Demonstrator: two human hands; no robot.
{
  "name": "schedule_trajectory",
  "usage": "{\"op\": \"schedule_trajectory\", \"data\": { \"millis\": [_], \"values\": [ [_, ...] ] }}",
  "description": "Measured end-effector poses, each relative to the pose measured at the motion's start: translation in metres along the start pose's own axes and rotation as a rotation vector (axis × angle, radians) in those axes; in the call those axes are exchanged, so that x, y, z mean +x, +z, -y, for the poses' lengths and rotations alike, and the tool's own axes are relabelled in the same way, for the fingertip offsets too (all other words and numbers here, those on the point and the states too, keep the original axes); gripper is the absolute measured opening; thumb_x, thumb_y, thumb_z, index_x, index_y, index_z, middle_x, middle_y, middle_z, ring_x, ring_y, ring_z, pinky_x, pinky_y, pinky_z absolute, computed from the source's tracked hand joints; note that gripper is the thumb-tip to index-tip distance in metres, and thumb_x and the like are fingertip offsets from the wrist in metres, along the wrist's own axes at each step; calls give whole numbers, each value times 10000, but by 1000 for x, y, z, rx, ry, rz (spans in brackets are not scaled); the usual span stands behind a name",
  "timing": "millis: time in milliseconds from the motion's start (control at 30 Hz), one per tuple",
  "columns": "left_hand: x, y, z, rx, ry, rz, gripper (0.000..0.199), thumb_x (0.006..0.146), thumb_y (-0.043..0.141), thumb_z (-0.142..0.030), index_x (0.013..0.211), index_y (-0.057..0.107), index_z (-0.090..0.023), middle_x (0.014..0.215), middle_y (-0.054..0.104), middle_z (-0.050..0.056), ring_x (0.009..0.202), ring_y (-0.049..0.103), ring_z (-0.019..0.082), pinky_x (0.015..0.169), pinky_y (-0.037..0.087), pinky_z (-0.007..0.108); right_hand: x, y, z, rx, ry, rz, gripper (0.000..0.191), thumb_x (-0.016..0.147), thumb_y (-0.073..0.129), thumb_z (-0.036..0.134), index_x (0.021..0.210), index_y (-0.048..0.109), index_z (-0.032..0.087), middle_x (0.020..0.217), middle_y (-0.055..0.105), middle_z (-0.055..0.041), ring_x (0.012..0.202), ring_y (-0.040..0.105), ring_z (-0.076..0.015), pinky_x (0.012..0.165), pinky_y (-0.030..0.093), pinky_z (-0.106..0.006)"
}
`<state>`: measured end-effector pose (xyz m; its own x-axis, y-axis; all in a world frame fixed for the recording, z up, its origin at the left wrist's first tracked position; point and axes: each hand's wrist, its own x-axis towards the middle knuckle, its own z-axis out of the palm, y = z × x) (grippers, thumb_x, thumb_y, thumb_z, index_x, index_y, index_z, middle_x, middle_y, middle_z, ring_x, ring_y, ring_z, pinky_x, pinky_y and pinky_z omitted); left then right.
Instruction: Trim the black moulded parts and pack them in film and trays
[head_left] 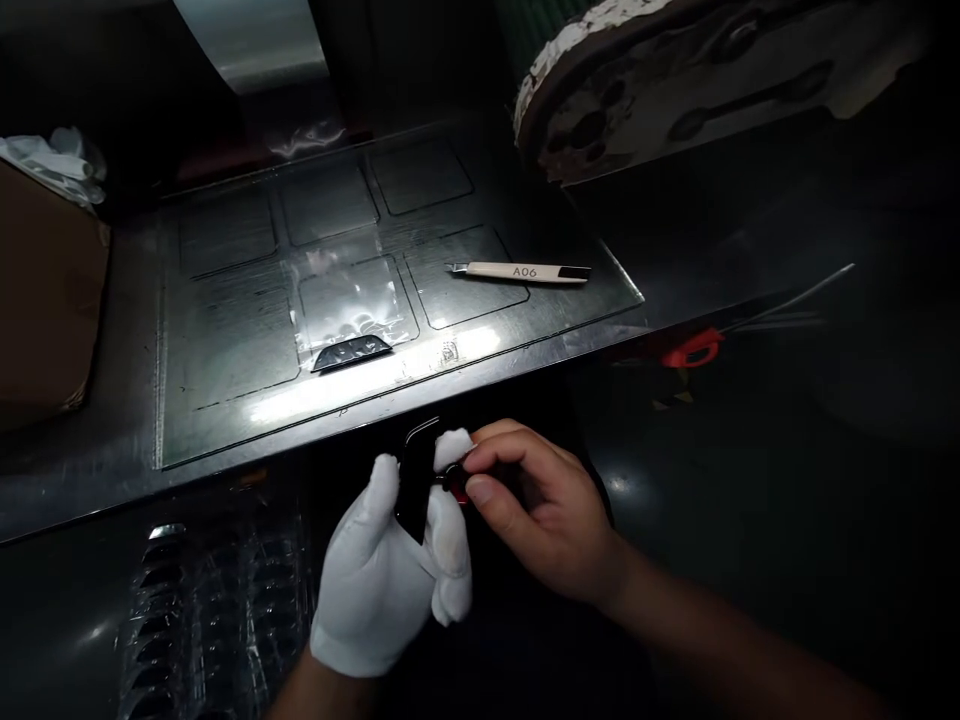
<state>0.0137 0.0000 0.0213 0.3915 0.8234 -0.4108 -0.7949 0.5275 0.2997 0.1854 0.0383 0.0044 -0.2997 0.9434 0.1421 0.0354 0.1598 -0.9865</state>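
Note:
My left hand (386,570), in a white cloth glove, grips a glossy black curved part (417,480) below the table's front edge. Bare, my right hand (544,505) pinches a small dark piece (454,478) with a bit of red at its lower side, close against the glove's fingertips. What that small piece is, I cannot make out. On the table mat (225,350) rests a black trapezoid-shaped part (352,352), at the edge of a clear plastic bag (349,300). A craft knife (525,272) marked A06 lies to the right of it.
A cardboard box (49,290) with white cloth on top stands at the left. Below the table at lower left is a clear plastic tray (217,620) of several dark parts. A machine with a wheel (600,110) overhangs at upper right. A red-handled tool (690,348) lies lower right.

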Motion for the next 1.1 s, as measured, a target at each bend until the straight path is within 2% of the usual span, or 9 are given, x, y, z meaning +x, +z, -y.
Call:
{"op": "schedule_trajectory", "data": {
  "millis": [67, 133, 200, 300, 467, 667, 767, 933, 1100],
  "values": [
    [-1, 3, -1, -21, -5, -42, 549, 1066, 349, -532, 1343, 653, -167, 661, 715, 14, 502, 684, 137, 511, 538, 206, 1, 2, -2, 116, 223, 40, 121, 994, 651, 326, 1071, 635, 235, 946, 654, -7, 776, 626, -124, 655, 515, -243],
    [-2, 6, -1, -37, 6, -81, 524, 1069, 357, -509, 1350, 647, -175, 671, 704, 2, 498, 654, 127, 514, 543, 207, 4, 5, -4, 255, 412, 129, 224, 1016, 612, 441, 1018, 631, 217, 814, 612, 24, 666, 559, -94, 588, 469, -213],
    [-2, 8, -1, -61, -2, -102, 532, 1067, 354, -517, 1350, 649, -178, 662, 689, -1, 490, 627, 127, 488, 533, 204, 7, 8, -5, 367, 488, 198, 311, 1016, 598, 495, 935, 631, 196, 745, 577, 38, 621, 516, -79, 562, 442, -198],
    [-2, 10, 0, -75, -14, -121, 576, 1057, 335, -560, 1348, 658, -183, 646, 680, 3, 470, 616, 123, 453, 513, 191, 10, 11, -5, 445, 500, 196, 324, 1002, 630, 486, 879, 629, 186, 762, 593, 34, 635, 528, -75, 565, 437, -189],
    [-2, 8, 1, 27, -22, -197, 583, 1034, 377, -594, 1337, 668, -189, 538, 604, -11, 405, 548, 121, 406, 471, 189, 9, 12, -4, 473, 519, 177, 326, 997, 644, 475, 849, 615, 186, 748, 593, 39, 626, 529, -73, 552, 425, -186],
    [-4, 5, 2, 43, 4, -254, 584, 1030, 424, -564, 1455, 574, -193, 555, 594, -21, 426, 554, 141, 388, 458, 219, 7, 14, -5, 490, 525, 179, 328, 997, 646, 479, 861, 619, 182, 750, 594, 40, 630, 535, -69, 560, 431, -184],
    [-5, 7, 3, 25, 13, -256, 598, 1038, 408, -558, 1472, 553, -174, 573, 620, -13, 411, 556, 137, 387, 462, 217, 6, 15, -5, 484, 529, 180, 333, 997, 643, 486, 858, 612, 185, 750, 600, 41, 626, 538, -71, 556, 431, -185],
    [-5, 8, 5, -32, 8, -205, 592, 1049, 347, -570, 1383, 621, -165, 576, 647, 1, 409, 597, 130, 419, 493, 194, 4, 16, -7, 481, 540, 174, 346, 993, 643, 498, 851, 608, 184, 744, 598, 35, 620, 536, -76, 548, 427, -191],
    [-4, 5, 6, -43, 13, -191, 593, 1060, 330, -550, 1402, 608, -154, 596, 676, 18, 430, 621, 134, 434, 502, 191, 4, 16, -8, 500, 541, 173, 327, 994, 649, 482, 863, 633, 183, 727, 591, 41, 615, 530, -71, 561, 431, -187]
  ]
}}
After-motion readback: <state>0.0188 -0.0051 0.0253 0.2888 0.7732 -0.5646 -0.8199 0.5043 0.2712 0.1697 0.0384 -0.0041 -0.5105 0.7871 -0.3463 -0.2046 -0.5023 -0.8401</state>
